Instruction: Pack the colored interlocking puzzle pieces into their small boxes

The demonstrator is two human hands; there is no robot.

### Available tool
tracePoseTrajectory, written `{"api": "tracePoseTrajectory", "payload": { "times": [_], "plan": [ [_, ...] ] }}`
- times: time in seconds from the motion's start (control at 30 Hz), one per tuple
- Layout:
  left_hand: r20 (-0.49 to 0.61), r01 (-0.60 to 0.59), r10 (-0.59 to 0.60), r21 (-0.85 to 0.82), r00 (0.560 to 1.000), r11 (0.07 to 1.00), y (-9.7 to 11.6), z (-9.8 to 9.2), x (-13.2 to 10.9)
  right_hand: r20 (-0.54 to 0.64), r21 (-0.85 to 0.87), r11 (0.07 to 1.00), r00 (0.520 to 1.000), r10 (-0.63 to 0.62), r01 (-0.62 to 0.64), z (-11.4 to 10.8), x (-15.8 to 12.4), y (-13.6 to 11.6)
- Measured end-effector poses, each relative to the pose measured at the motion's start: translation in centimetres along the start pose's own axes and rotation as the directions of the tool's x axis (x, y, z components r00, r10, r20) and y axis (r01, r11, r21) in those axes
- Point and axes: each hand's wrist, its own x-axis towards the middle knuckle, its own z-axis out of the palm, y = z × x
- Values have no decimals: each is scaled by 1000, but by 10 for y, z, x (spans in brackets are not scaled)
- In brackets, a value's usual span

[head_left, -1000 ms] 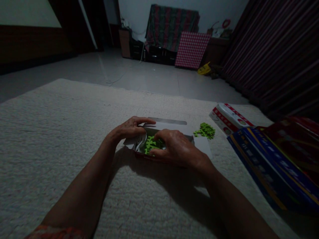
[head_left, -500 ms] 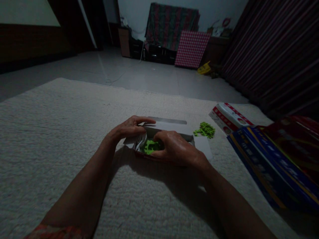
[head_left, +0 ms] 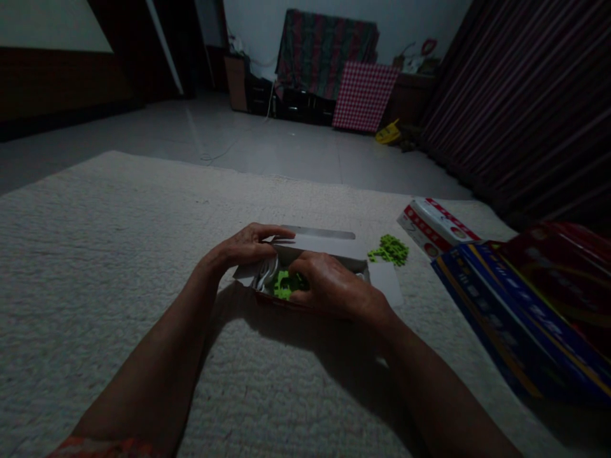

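An open cardboard box (head_left: 359, 264) lies on the cream mat, its white lid flap folded back and its side flaps spread. My left hand (head_left: 245, 244) grips the left end of the box, its fingers over the back corner beside a white bundle (head_left: 267, 273) inside. My right hand (head_left: 329, 280) reaches down into the box, thumb and fingers closed around bright green plastic pieces (head_left: 282, 285). Its fingertips are partly hidden among them. To the right of the box sits a loose pile of similar green pieces (head_left: 392, 249).
At the right lie a red-and-white package (head_left: 436, 224), a blue package (head_left: 487, 318) and a dark red package (head_left: 563, 273). The quilted mat (head_left: 119, 254) ends at a tiled floor (head_left: 286, 143). Beyond stand a cloth-draped cabinet (head_left: 296, 105) and a checked cloth (head_left: 365, 95).
Both hands stay at the box. My right hand has shifted only slightly among the green pieces, and the whole view has moved a little.
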Motion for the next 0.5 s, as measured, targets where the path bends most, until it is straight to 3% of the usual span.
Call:
{"api": "tracePoseTrajectory", "payload": {
  "times": [0.17,0.3,0.4,0.5],
  "plan": [
    [11,28,-29,11,1000,1000,1,1,-1,-38,-17,999,999,-32,32,-7,-7,-4],
    [6,66,-66,47,998,997,5,1,-2,-166,-53,997,984,-59,51,-38,-23,0],
    [-12,62,-61,93,998,994,6,1,-3,-322,-49,995,944,69,-90,-64,-37,32],
    [-27,30,-28,108,999,994,6,0,-2,-357,-69,922,872,334,-382,-78,-50,84]
  ]
}}
